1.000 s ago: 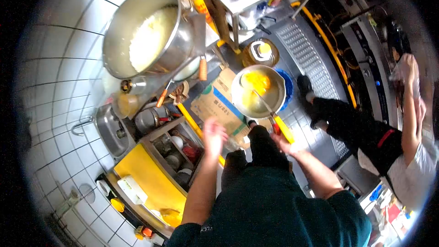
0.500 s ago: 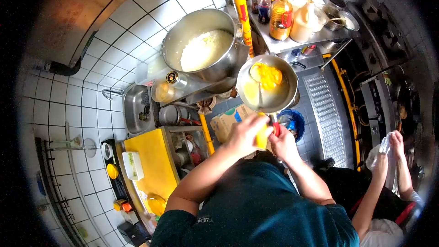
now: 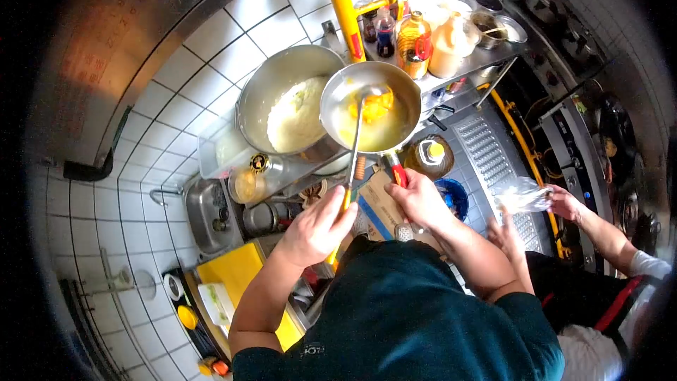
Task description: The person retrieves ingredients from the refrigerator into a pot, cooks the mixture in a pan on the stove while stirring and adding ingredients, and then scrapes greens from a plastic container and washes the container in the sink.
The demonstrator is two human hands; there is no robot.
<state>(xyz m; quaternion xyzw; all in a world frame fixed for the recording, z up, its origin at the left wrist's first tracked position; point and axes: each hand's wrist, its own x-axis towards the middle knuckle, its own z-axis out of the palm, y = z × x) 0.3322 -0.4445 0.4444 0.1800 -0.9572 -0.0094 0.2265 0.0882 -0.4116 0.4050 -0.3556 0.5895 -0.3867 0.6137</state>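
Observation:
A steel pan (image 3: 405, 99) with orange-yellow pieces (image 3: 374, 106) in pale yellow liquid hangs in front of me, beside a large steel pot (image 3: 254, 109) that holds a white, grainy mass (image 3: 296, 116). My right hand (image 3: 422, 201) is closed round the pan's red handle. Wrapped round the yellow handle of a long metal utensil (image 3: 355, 144) is my left hand (image 3: 317, 227). The utensil's far end reaches into the pan among the orange pieces; its tip is partly hidden there. The pan's left rim overlaps the pot's right rim in view.
Bottles (image 3: 415, 46) stand on a steel shelf behind the pan, near a yellow pipe (image 3: 344, 14). A sink (image 3: 208, 215) and a yellow board (image 3: 236, 271) lie at left. At right, a co-worker's hands (image 3: 564, 204) hold clear plastic. Below are a cardboard box (image 3: 381, 204) and a blue bin (image 3: 451, 197).
The pan has risen from low over the floor to beside the pot. My left hand, empty at first, has taken hold of the utensil. The co-worker's hands have moved apart.

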